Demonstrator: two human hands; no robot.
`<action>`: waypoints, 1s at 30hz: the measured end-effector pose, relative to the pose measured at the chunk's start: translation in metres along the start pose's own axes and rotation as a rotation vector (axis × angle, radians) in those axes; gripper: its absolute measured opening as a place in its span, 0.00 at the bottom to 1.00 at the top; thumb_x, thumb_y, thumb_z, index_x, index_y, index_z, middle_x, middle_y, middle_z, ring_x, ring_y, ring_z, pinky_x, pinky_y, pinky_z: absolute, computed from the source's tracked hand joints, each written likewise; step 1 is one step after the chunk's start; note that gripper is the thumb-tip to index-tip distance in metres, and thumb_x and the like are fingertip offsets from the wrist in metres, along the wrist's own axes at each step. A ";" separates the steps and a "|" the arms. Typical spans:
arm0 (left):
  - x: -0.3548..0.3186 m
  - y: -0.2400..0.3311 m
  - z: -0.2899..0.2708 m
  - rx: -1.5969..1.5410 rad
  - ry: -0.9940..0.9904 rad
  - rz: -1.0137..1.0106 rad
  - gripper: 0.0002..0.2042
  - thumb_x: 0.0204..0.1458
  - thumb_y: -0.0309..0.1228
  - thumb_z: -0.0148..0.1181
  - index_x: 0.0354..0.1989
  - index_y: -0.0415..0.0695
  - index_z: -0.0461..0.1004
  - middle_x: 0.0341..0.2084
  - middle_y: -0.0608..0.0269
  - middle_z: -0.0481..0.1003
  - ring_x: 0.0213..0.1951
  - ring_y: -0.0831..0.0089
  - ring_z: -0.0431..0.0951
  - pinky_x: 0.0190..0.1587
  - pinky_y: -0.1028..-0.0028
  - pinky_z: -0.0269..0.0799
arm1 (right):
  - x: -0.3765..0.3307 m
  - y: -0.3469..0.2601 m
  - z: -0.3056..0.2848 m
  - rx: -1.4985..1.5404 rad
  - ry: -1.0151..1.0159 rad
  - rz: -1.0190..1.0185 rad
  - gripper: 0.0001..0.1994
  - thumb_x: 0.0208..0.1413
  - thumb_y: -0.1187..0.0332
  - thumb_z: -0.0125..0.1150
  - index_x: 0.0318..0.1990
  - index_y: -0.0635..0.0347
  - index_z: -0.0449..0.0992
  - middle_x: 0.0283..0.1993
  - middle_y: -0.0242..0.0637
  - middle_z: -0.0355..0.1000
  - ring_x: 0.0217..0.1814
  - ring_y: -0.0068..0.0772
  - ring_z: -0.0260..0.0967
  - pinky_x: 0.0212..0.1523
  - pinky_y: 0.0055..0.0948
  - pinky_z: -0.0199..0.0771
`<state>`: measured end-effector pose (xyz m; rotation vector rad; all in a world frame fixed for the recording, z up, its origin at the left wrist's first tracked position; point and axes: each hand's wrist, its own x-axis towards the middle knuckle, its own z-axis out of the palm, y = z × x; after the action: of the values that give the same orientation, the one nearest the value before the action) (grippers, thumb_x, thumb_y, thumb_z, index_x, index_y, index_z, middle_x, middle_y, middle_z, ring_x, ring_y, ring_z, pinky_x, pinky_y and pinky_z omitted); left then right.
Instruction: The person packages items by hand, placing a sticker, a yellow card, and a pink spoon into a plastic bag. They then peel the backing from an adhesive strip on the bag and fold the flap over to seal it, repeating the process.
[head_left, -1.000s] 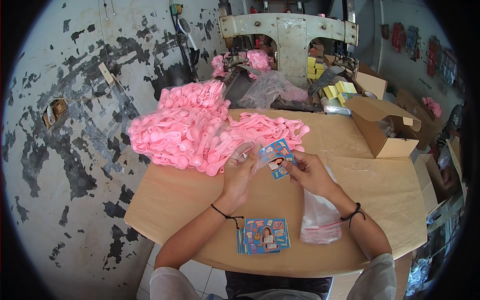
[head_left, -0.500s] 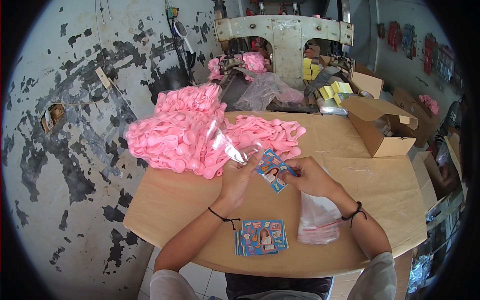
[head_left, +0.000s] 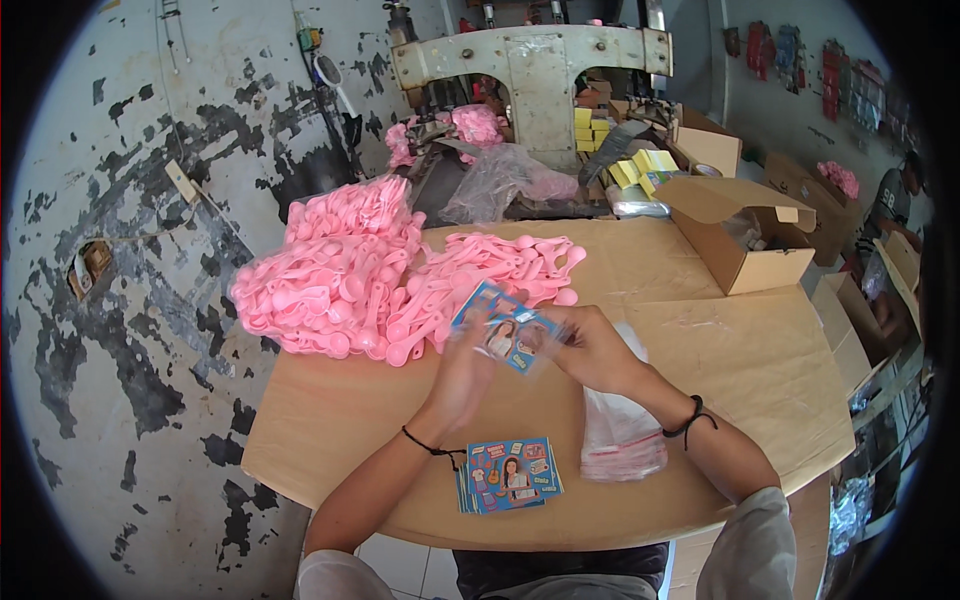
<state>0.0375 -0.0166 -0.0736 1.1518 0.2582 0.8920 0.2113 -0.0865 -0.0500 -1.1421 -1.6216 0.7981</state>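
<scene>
— While the head view looks down, what do both hands do?
— The left hand (head_left: 462, 368) and right hand (head_left: 592, 348) pinch a picture card (head_left: 507, 337) in a clear bag, held above the counter (head_left: 330, 420), near the pink spoons (head_left: 350, 285).
— Which step is it?
— I think the card is going into the bag. Next, push it in flat. More cards (head_left: 510, 474) and bags (head_left: 620, 440) wait nearby.

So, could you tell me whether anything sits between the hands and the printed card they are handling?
Nothing visible does: both the left hand and the right hand already grip the blue printed picture card, held above the brown cardboard-covered table. The heap of pink plastic spoons lies beyond it.
</scene>
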 end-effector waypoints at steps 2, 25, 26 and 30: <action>0.001 0.005 -0.001 -0.116 -0.005 0.040 0.23 0.66 0.44 0.38 0.65 0.45 0.56 0.64 0.53 0.60 0.62 0.65 0.64 0.62 0.64 0.60 | 0.000 0.002 -0.002 -0.076 -0.001 0.048 0.12 0.61 0.67 0.58 0.47 0.63 0.76 0.27 0.30 0.70 0.26 0.12 0.62 0.26 0.20 0.65; -0.019 -0.022 -0.020 0.116 -0.040 0.075 0.34 0.47 0.19 0.64 0.60 0.47 0.51 0.55 0.59 0.64 0.56 0.70 0.66 0.59 0.68 0.63 | 0.007 0.024 0.008 0.223 0.054 -0.265 0.11 0.54 0.68 0.66 0.27 0.66 0.74 0.39 0.39 0.77 0.39 0.23 0.73 0.40 0.26 0.75; -0.015 -0.023 -0.013 0.173 -0.114 0.142 0.34 0.46 0.20 0.66 0.59 0.47 0.52 0.54 0.59 0.64 0.56 0.70 0.66 0.58 0.68 0.64 | 0.008 0.029 0.009 0.224 0.044 -0.264 0.11 0.54 0.68 0.66 0.27 0.66 0.74 0.39 0.39 0.77 0.39 0.23 0.73 0.40 0.26 0.75; -0.016 -0.007 -0.024 0.079 -0.024 0.213 0.31 0.43 0.22 0.69 0.54 0.46 0.58 0.54 0.57 0.67 0.58 0.66 0.66 0.58 0.64 0.66 | 0.000 0.001 0.005 0.178 0.050 -0.081 0.17 0.59 0.56 0.59 0.34 0.65 0.77 0.30 0.35 0.73 0.32 0.22 0.72 0.32 0.24 0.73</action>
<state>0.0163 -0.0122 -0.0940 1.2786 0.1541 1.0619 0.2065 -0.0858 -0.0521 -0.9575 -1.5136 0.8375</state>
